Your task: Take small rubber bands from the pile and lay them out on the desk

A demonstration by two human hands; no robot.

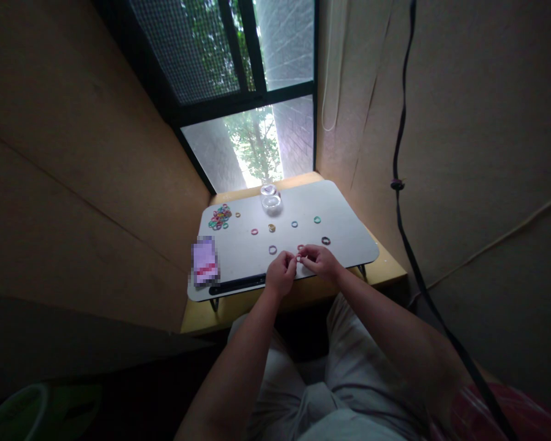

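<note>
Near the front edge of a white folding table, my left hand and my right hand meet with their fingertips pinched together. Between them is a small reddish and pale hair tie, mostly covered by the fingers. Just beyond the fingertips lies a pink-red hair tie. A dark hair tie is close to my right hand, and a purple hair tie lies beyond my left. Farther back are a pink one, a yellowish one, a blue one and a green one.
A heap of coloured hair ties sits at the far left, a single yellowish one beside it. A clear round container stands at the back. A blurred purple packet lies left, near the table's black slot. A dark cord hangs right.
</note>
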